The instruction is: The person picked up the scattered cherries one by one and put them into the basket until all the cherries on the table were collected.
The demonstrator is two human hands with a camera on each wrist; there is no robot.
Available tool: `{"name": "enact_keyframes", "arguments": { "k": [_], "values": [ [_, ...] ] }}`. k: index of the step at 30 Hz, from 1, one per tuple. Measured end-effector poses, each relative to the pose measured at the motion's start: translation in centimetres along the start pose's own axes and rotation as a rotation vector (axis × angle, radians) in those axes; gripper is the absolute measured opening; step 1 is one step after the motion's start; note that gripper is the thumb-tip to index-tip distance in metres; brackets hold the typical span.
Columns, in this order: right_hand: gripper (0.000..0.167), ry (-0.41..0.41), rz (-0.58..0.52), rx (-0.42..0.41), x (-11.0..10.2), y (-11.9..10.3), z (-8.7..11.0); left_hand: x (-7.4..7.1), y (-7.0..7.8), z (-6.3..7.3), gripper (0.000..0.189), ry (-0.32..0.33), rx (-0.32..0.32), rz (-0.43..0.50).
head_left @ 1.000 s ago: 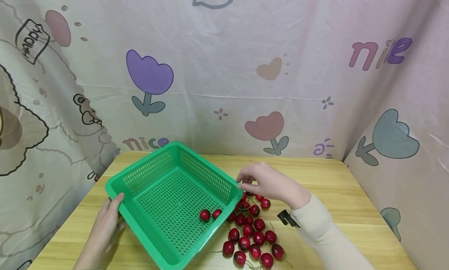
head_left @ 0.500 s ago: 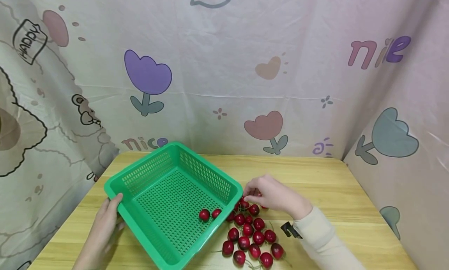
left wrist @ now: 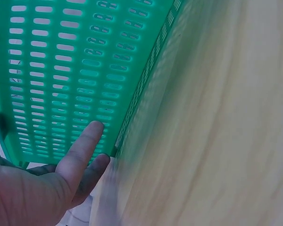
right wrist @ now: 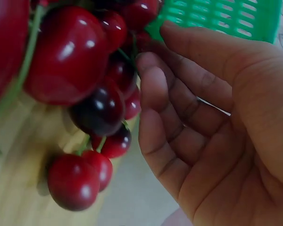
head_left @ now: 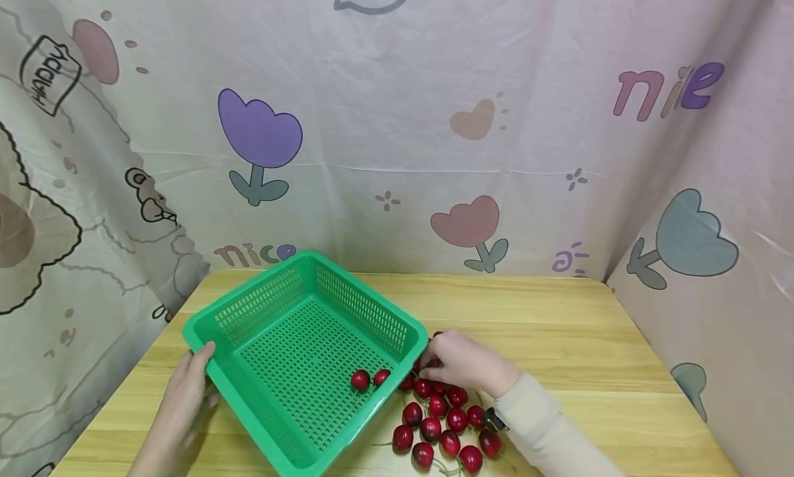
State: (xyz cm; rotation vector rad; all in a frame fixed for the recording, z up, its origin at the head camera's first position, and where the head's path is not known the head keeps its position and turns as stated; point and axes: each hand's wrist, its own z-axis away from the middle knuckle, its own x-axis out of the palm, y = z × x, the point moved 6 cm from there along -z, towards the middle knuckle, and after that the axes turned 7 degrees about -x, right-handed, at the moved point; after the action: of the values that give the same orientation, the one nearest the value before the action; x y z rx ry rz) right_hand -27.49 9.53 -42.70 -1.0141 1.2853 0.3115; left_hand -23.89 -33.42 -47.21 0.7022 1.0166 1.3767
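Note:
A green perforated plastic basket [head_left: 298, 449] sits tilted at an angle on the left of the table, with two cherries [head_left: 360, 380] inside near its right wall. My left hand [head_left: 182, 401] grips its left rim, thumb on top; in the left wrist view, fingers [left wrist: 82, 153] lie along the slotted outer wall. Right of the basket, my right hand [head_left: 465, 360] reaches down into a pile of red cherries [head_left: 431, 429]. In the right wrist view its bent fingers [right wrist: 153, 89] are right beside the cherries; I cannot tell whether thumb and forefinger pinch one.
Loose cherries with green stems spread over the wooden table [head_left: 558, 325] toward its front edge. A patterned cloth [head_left: 372, 84] hangs behind the table and at both sides. A black clip [head_left: 495, 420] is at the right cuff.
My right hand has come down from beside the basket's right corner, then forward and left into the cherry pile. My left hand and the basket stay as they were.

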Motion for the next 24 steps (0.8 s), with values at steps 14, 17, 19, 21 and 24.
{"name": "enact_keyframes", "arguments": {
  "k": [14, 17, 19, 21, 24],
  "values": [
    [0.009, 0.004, -0.025, 0.020, 1.4, 0.6, -0.9, -0.3, -0.1, -0.1, 0.092, 0.020, -0.010, 0.002],
    [0.010, 0.002, -0.041, 0.024, 1.5, 0.7, -1.0, -0.3, -0.1, -0.2, 0.092, 0.014, -0.017, -0.001],
    [0.009, -0.003, -0.049, 0.027, 1.6, 0.7, -1.0, -0.3, -0.1, -0.2, 0.093, 0.014, -0.024, -0.006],
    [0.007, -0.006, -0.048, 0.019, 1.6, 0.7, -1.0, -0.3, 0.0, -0.1, 0.093, 0.014, -0.026, -0.010],
    [0.007, -0.013, -0.045, 0.006, 1.7, 0.6, -1.0, -0.3, 0.0, -0.1, 0.092, 0.013, -0.028, 0.002]
  ]
}}
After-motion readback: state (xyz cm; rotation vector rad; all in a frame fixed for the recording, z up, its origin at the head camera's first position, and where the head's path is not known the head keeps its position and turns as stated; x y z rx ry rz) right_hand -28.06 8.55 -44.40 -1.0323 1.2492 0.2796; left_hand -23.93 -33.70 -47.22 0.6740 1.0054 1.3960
